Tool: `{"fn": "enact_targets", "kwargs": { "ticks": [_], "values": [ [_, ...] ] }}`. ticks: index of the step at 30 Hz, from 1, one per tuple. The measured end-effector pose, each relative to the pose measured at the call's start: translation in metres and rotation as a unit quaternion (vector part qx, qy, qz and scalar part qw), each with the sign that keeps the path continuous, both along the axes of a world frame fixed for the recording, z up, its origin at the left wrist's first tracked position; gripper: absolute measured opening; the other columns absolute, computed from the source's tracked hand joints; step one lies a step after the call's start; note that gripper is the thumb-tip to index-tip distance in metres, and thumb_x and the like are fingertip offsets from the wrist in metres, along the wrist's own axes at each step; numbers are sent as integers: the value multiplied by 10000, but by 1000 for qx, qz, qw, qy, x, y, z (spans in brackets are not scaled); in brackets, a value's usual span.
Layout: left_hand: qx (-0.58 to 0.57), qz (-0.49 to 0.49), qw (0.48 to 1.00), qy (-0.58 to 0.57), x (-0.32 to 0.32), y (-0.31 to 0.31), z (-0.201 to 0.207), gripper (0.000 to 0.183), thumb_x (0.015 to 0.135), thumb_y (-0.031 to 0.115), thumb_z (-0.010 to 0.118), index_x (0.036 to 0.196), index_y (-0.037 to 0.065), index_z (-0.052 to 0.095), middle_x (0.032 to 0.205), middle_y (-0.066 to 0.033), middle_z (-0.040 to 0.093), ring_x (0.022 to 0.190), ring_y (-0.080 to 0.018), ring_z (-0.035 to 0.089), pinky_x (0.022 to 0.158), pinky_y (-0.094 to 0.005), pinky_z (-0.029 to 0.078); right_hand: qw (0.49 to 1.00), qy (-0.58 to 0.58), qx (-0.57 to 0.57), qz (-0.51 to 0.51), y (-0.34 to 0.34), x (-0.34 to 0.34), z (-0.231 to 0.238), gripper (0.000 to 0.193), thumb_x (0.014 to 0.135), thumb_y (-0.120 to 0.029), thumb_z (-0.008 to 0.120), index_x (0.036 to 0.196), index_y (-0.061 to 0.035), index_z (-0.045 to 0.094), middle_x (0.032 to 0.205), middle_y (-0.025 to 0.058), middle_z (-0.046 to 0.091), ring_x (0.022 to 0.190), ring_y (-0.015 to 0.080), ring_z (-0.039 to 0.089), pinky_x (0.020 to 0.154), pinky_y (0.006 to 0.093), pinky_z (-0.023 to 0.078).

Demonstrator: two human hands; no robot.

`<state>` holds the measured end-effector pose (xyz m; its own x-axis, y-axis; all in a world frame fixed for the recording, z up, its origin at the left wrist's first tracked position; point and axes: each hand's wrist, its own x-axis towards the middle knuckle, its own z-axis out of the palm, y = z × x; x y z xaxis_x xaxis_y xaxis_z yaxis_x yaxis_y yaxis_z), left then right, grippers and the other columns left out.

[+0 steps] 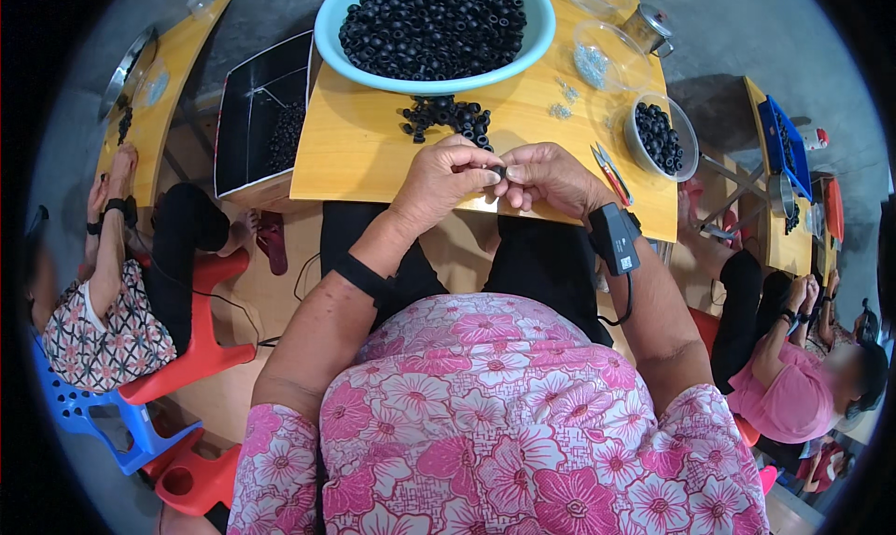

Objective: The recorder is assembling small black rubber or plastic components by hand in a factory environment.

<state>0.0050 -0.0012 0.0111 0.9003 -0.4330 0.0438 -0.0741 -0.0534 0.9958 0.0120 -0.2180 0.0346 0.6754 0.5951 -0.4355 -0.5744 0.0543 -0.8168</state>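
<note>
My left hand (441,179) and my right hand (553,177) meet over the table's near edge. Between their thumbs and fingertips is a small black ring-shaped part (500,172), pinched from both sides and mostly covered. Just beyond my fingers lies a loose pile of similar black parts (450,115). Behind that pile, a light blue basin (325,33) holds a heap of the same parts. To the right of my right hand lies a pair of thread snips (613,176) with red-orange handles.
On the yellow table (350,152), right side, stand a clear tub (693,166) of black parts, a clear bowl (637,57) with small clear pieces and a metal mug (647,29). A black-lined box (245,115) sits left. People work at tables on both sides.
</note>
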Motion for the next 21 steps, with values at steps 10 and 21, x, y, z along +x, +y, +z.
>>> {"fn": "enact_targets", "kwargs": {
  "ticks": [10,21],
  "values": [
    [-47,-11,998,48,0,-1,1,165,866,68,672,1014,5,712,956,-44,673,856,-112,628,769,-239,521,1000,8,25,-5,-2,-1,1,174,947,-148,587,989,19,613,866,76,670,695,121,632,595,210,471],
    [-64,-22,993,93,3,-1,2,176,892,81,650,1048,19,704,954,-29,682,834,-92,616,759,-229,516,1000,9,21,-13,-1,0,1,171,954,-126,572,1019,29,605,879,89,669,714,139,645,616,219,485]
  ]
}}
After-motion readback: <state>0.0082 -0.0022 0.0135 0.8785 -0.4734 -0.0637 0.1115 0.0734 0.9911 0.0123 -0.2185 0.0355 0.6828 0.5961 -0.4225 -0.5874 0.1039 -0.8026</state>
